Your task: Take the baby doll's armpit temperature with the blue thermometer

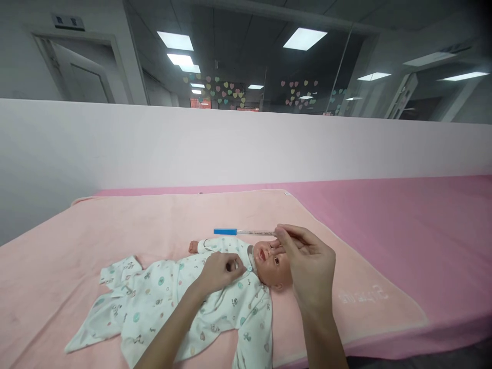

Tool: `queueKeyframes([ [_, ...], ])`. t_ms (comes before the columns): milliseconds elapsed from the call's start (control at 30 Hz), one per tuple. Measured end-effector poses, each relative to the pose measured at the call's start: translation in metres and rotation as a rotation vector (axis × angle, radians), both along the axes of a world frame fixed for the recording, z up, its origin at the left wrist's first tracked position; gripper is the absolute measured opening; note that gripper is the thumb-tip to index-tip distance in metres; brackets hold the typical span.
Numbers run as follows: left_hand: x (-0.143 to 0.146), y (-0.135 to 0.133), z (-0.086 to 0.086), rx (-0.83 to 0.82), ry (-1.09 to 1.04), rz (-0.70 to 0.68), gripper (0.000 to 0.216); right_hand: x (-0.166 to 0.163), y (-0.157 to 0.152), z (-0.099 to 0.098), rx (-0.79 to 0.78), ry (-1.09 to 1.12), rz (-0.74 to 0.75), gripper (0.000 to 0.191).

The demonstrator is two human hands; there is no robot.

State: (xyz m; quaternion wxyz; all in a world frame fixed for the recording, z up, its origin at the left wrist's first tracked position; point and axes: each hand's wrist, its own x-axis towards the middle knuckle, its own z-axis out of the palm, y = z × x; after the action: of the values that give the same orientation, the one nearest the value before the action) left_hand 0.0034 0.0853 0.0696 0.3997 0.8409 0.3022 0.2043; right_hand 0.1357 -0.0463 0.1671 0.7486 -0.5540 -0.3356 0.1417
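Observation:
A baby doll (272, 264) lies on its back, its head toward the right, dressed in a white printed romper (154, 287). Above its head my right hand (309, 261) pinches one end of a glass thermometer (255, 232) between thumb and fingers. The thermometer is held level, and a blue cap (225, 231) covers its left end. My left hand (221, 271) is over the doll's chest with its fingers curled and thumb meeting forefinger beside the collar. Whether those fingertips grip the cloth is hidden.
Under the doll spreads a peach towel (115, 225) over a pink sheet (403, 230). Behind the bed rises a low white wall (246, 146), with glass panes above it carrying heart-shaped stickers. The bed's front edge shows at the lower right.

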Motion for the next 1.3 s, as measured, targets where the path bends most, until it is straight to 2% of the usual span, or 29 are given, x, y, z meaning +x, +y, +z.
queueKeyframes([
  [67,0.002,-0.005,0.000,0.099,0.019,0.019,0.025,-0.002,-0.003,0.001,0.022,0.086,0.033,0.025],
  [233,0.000,-0.006,-0.001,0.068,-0.003,0.004,0.023,-0.008,-0.004,-0.003,0.051,0.204,0.103,0.024],
  [600,-0.002,-0.006,-0.002,0.048,-0.020,0.002,0.024,-0.010,-0.002,-0.007,0.010,0.169,0.163,0.027],
  [700,-0.002,-0.007,-0.001,0.046,-0.024,0.020,0.023,-0.003,-0.006,-0.015,-0.033,0.127,0.179,0.026],
  [800,-0.003,-0.008,-0.002,0.050,-0.040,0.037,0.023,0.024,-0.021,-0.043,-0.152,0.113,0.176,0.026],
  [933,-0.004,-0.008,-0.002,0.018,-0.058,0.041,0.023,0.077,-0.064,-0.108,-0.275,0.292,-0.006,0.042],
  [1033,-0.005,-0.008,0.000,-0.038,-0.087,0.037,0.024,0.100,-0.099,-0.148,-0.351,0.385,-0.085,0.051],
  [1133,-0.014,-0.008,0.005,-0.123,-0.181,0.081,0.026,0.101,-0.114,-0.167,-0.369,0.358,-0.122,0.053],
  [1200,-0.029,-0.010,0.005,-0.149,-0.268,0.165,0.026,0.096,-0.110,-0.171,-0.389,0.309,-0.078,0.050],
  [1300,-0.060,-0.022,-0.004,-0.082,-0.325,0.312,0.023,0.095,-0.094,-0.176,-0.420,0.212,-0.008,0.046],
])
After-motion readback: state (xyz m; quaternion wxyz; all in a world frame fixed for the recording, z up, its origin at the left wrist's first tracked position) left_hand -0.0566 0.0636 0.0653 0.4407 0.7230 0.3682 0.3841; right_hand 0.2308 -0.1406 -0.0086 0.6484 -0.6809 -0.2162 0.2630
